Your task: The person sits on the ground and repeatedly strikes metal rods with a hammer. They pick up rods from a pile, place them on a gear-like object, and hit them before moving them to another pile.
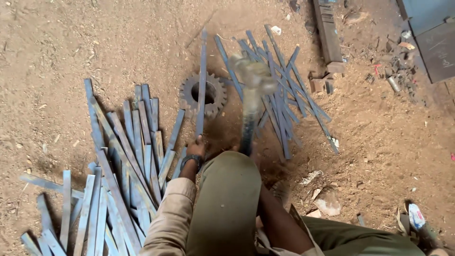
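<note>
While the left hand point(196, 146) closes around the near end of a flat steel strip point(201, 83) lying across a gear wheel point(189, 96) on the dirt floor point(57, 42), the right hand point(250, 150), mostly hidden behind the knee, grips a blurred hammer point(251, 78) raised above the strip.
</note>
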